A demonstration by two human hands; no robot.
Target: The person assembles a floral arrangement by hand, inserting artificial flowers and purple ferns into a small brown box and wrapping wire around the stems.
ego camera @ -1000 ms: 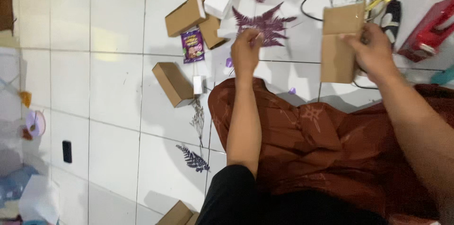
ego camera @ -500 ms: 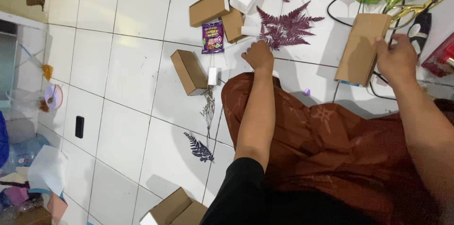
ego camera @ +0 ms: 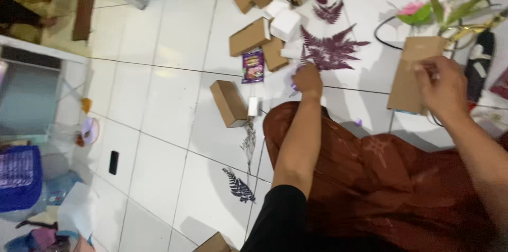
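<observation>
head cam: right hand [ego camera: 445,89] grips the flat brown cardboard box [ego camera: 411,73] above the white tile floor [ego camera: 164,98] while the left hand [ego camera: 308,80], curled, fingers hidden, reaches by the purple fern leaves [ego camera: 330,51], which could get crushed or torn.

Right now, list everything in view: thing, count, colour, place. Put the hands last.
Cardboard boxes: several, brown, scattered on the tiles at top centre; one lies alone nearer the knee.
White blocks: a few, white, among the boxes.
Fern leaves: large dark purple one by the boxes; a small one lower down.
Snack packet: one, purple, beside the boxes.
Flower sprig: one, pink with green leaves, top right.
Phone-like slab: one, black, left tiles.
Flat box: one, brown, in the right hand.
Left hand: on the floor by the large fern.
Right hand: gripping the flat box.
</observation>
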